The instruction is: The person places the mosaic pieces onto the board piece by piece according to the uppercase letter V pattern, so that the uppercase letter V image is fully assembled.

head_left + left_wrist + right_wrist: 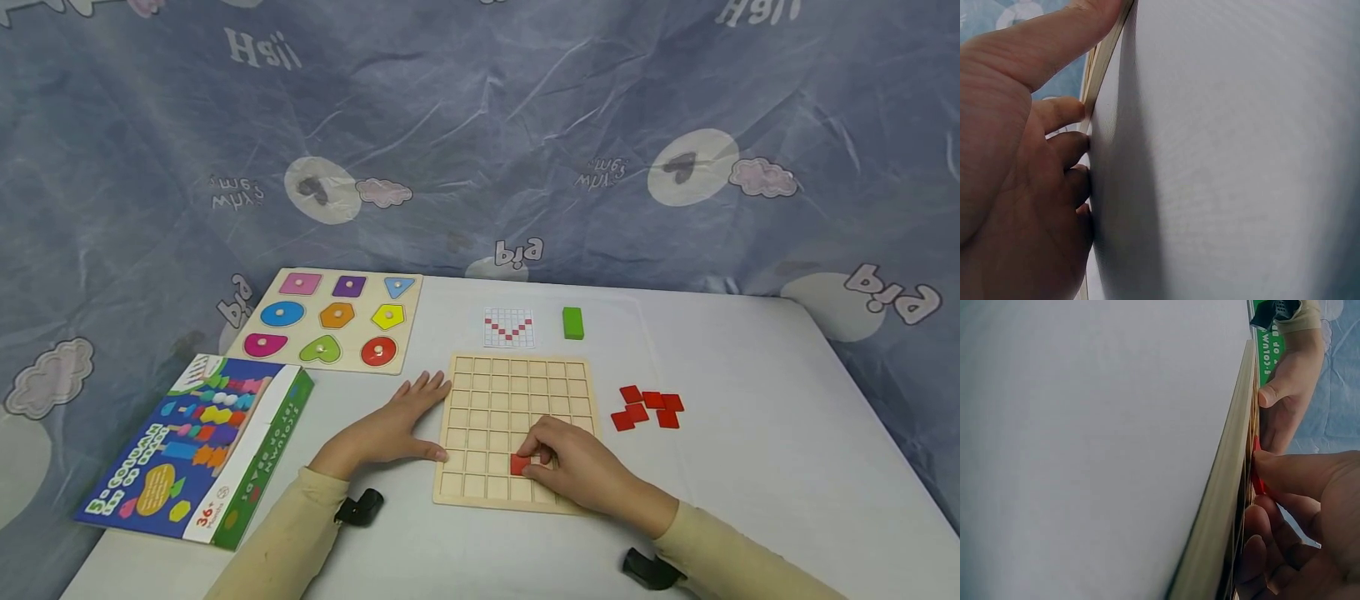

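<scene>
A square wooden grid board (480, 398) lies flat on the white table. Over its lower middle, my right hand (577, 462) pinches a red square tile (518, 464) between thumb and fingers, right at one of the cells. The right wrist view shows the red tile (1257, 469) under the thumb, close over the board's edge (1222, 481). My left hand (393, 425) rests at the board's left side with fingers spread, thumb and fingertips at the edge. Several loose red tiles (652, 400) lie on the table right of the board. Behind the board is a pattern card (498, 340) with red squares in a V.
A green block (573, 323) stands beside the card. At the back left lies a shape puzzle board (352, 354) with colourful knobbed pieces. A blue and green toy box (247, 450) sits at the left. Patterned blue cloth (480, 150) hangs behind the table (750, 467).
</scene>
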Motion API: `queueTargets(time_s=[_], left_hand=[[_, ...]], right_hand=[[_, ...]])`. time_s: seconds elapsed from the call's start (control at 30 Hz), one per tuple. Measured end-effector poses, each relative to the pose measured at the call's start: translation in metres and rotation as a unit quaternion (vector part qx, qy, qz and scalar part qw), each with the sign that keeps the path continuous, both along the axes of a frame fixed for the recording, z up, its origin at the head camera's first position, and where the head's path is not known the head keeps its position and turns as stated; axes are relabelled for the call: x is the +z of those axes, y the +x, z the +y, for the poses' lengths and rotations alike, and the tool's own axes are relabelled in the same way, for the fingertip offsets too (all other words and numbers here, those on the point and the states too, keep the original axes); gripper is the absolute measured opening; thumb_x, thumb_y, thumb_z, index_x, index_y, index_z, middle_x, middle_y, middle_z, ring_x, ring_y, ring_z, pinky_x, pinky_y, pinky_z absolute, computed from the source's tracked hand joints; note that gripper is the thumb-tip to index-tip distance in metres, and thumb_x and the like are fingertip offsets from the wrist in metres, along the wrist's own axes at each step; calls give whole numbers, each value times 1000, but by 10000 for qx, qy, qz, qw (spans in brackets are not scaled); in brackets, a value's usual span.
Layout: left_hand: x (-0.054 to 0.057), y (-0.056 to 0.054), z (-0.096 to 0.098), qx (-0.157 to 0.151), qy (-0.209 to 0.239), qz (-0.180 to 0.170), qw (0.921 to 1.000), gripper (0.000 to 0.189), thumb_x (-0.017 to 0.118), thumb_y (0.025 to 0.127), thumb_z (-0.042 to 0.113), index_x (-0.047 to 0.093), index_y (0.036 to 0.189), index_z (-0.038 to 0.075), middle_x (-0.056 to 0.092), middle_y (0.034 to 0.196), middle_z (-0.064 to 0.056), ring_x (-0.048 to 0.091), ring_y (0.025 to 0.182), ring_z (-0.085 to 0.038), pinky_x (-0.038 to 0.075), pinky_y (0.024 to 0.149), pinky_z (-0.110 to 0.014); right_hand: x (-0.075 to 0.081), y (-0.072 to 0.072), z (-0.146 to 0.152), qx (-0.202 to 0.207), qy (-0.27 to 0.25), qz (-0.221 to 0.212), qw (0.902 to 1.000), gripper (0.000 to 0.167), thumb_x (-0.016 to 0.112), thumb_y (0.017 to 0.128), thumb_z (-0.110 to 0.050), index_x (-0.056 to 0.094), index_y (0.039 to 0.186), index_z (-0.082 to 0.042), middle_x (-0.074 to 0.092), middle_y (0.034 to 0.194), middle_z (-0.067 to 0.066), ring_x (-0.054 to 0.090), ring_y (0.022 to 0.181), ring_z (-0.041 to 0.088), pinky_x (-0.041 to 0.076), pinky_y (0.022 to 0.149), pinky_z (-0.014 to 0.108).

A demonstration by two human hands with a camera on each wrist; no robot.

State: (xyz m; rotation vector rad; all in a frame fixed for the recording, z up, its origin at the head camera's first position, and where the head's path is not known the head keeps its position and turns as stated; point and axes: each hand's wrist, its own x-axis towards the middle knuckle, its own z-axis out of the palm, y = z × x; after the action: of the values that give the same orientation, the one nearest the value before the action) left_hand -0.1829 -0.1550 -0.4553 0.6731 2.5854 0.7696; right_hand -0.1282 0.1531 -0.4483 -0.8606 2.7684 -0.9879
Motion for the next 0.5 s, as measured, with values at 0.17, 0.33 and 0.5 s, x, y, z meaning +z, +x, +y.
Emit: queueTargets(time_s=[0.17, 0.33, 0.5], left_hand=[[0, 0, -1, -34, 21, 20, 10000, 110, 88, 76, 46, 27, 162, 15, 12, 170, -4, 1, 157, -23, 2, 127, -44], [1, 1, -1, -61, 33, 36, 10000, 111, 88, 76, 46, 27, 162, 14, 12, 170, -5, 2, 157, -25, 2, 127, -45], [1, 1, 0, -36, 53, 48, 10000, 111, 88, 75, 45, 28, 162, 14, 13, 170, -5, 2, 157, -25, 2, 127, -45]], right_hand=[[1, 0, -1, 28, 140, 14, 9999, 18, 83, 85, -17, 72, 98, -24, 60, 89, -14, 55, 77, 7, 48, 67, 19], [1, 0, 0, 29, 203, -68, 9998, 16, 82, 87, -17, 74, 98, -24, 63, 96, -16, 57, 80, 6, 52, 72, 21], [1, -1, 0, 55, 247, -50, 9997, 14, 81, 87, -18, 76, 99, -23, 63, 97, -17, 58, 83, 5, 53, 75, 22]])
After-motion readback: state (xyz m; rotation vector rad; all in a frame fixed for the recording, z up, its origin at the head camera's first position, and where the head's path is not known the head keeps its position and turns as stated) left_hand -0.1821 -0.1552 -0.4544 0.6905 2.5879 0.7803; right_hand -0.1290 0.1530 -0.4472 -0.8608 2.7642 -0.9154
